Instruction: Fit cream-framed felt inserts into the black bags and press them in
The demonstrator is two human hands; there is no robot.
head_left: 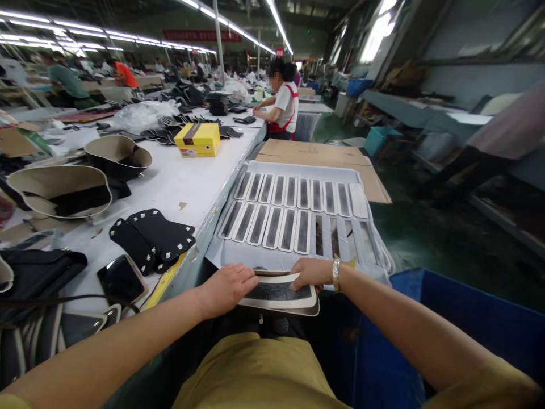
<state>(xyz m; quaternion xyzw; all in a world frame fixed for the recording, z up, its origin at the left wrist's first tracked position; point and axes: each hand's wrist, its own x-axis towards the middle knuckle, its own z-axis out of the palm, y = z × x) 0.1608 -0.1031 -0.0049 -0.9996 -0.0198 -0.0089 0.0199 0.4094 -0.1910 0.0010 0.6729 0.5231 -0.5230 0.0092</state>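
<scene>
A black rectangular smartphone (121,278) and flat black curved pieces (159,236) lie near left on the white table (166,177). The left hand (227,288) covers the left end of a dark-grey, white-bordered rounded pad (275,292); I cannot tell whether it grips. Beyond, a pale-grey board (251,258) bears two rows of similar pads (273,227). The right hand (311,274) clamps the pad's right end.
</scene>
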